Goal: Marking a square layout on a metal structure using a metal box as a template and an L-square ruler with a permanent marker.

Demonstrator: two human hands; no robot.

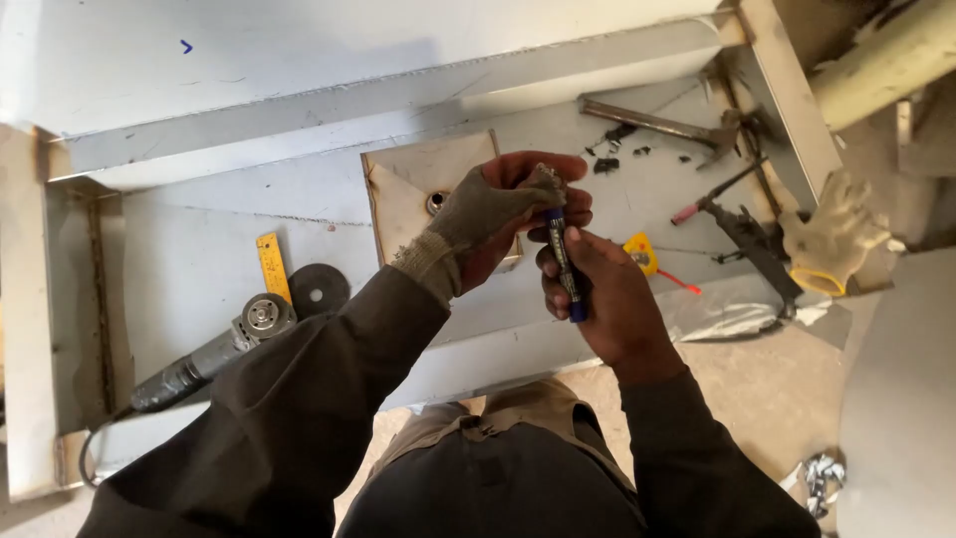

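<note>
Above the near edge of the metal surface [199, 229], the bare right hand [612, 304] grips a blue-capped marker [564, 264] upright; the gloved left hand [498, 214] pinches its top; angle grinder [214, 354] lies well left; hammer [662, 125] well beyond.

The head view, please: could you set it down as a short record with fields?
left hand: gloved, at the top end of the marker
right hand: bare, holds the marker upright
surface: metal sheet
left of hands: grinder, loose disc, yellow ruler
behind hands: small plate with a hole
right of hands: hammer, tape measure, clamp, spare glove
</note>
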